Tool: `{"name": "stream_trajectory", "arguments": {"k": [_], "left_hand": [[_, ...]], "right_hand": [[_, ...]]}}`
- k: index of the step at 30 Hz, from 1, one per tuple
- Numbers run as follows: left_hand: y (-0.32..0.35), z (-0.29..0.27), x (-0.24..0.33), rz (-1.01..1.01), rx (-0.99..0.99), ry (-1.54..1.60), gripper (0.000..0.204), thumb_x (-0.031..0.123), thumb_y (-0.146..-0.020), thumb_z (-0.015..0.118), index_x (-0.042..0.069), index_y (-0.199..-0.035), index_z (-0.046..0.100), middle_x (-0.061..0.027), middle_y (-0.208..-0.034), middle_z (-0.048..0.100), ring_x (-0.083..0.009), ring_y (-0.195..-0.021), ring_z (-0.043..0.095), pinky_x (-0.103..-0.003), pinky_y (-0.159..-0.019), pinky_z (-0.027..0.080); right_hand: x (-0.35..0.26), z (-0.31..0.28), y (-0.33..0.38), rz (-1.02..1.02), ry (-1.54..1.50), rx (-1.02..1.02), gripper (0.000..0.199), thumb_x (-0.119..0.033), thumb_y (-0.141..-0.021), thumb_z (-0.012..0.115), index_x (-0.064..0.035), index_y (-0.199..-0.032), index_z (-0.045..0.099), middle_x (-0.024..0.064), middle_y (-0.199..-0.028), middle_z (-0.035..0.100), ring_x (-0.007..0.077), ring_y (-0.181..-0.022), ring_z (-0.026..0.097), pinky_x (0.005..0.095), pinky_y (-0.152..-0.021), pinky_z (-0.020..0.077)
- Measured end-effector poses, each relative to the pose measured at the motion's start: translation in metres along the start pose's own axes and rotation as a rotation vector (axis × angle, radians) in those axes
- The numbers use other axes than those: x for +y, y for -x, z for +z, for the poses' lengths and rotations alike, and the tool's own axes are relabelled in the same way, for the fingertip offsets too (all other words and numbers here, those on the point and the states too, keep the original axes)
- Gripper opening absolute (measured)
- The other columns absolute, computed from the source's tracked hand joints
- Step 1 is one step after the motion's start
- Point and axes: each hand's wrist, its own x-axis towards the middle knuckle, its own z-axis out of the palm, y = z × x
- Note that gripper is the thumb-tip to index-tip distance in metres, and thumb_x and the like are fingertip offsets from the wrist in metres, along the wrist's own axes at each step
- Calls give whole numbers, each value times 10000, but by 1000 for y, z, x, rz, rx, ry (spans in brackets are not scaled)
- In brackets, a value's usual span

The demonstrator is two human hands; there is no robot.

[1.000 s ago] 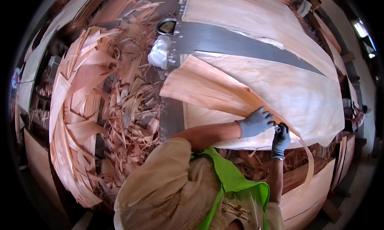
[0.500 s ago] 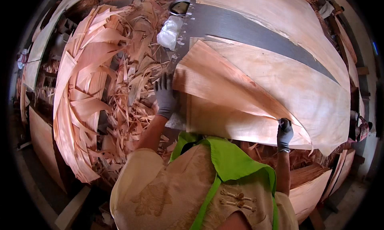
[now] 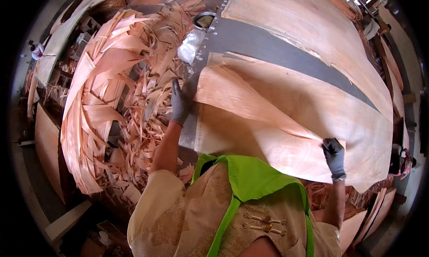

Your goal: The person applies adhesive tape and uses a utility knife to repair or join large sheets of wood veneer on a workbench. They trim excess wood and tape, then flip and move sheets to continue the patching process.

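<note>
A thin, reddish wood veneer piece (image 3: 250, 100) stretches across pale veneer sheets on the table, wide at its left end and drawn to a narrow point at the right. My right hand (image 3: 334, 158), in a grey glove with dark fingertips, is closed on that narrow end. At the wide end, my left hand (image 3: 179, 106), gloved in grey, has its fingers stretched out beside the veneer's edge; whether it touches is hard to tell. Beneath lies a pale veneer sheet (image 3: 357, 141), darkened partly by shadow.
Curled veneer scraps (image 3: 152, 105) heap up on the left, beside a large bundle of long strips (image 3: 100, 74). A white plastic bag (image 3: 191, 46) and a round metal bowl (image 3: 204, 20) sit by the grey tabletop's (image 3: 268, 36) left edge. Another pale sheet (image 3: 286, 11) covers the far side.
My right hand has moved right and nearer to me, pulling the veneer piece into a narrower twist off the sheet below. My left hand's fingers have come closer together.
</note>
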Motion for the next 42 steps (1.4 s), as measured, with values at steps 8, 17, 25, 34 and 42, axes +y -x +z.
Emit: {"name": "stream_trajectory", "arguments": {"k": [8,17,25,34,42], "left_hand": [[9,8,175,-247,-371,530,953,-6,-771,699,79,-1484,72,-144,-1517,208,-265,-1369,283,-364,-1053,336],[55,90,170,-934,-348,469,687,314,-850,663,47,-1382,321,-90,-1103,603,-150,-878,566,-310,-652,459],[55,93,168,-756,-384,504,302,236,-851,686,3,-1041,653,-19,-860,644,-99,-744,562,-261,-654,465],[23,57,125,-685,-156,522,213,178,-860,670,-5,-968,676,4,-841,648,-81,-755,562,-247,-681,468],[6,64,74,-720,-64,58,300,247,-783,718,26,-980,665,-115,-790,685,-171,-655,641,-307,-607,504]], "right_hand": [[82,-129,-36,311,-262,-431,202,1,-723,699,-26,-898,602,-24,-728,545,47,-659,468,209,-589,414],[279,-8,-69,221,116,-275,277,-170,-741,684,-73,-999,657,151,-860,663,303,-790,633,379,-706,499],[279,53,-75,199,387,-59,169,-187,-807,636,-124,-963,626,146,-887,630,344,-788,617,429,-656,490],[255,52,-146,46,213,-65,165,-201,-810,644,-145,-963,671,114,-871,659,322,-770,631,416,-658,499],[252,100,-242,110,306,-244,254,-223,-758,691,-69,-956,648,164,-844,664,346,-807,632,427,-687,492]]}}
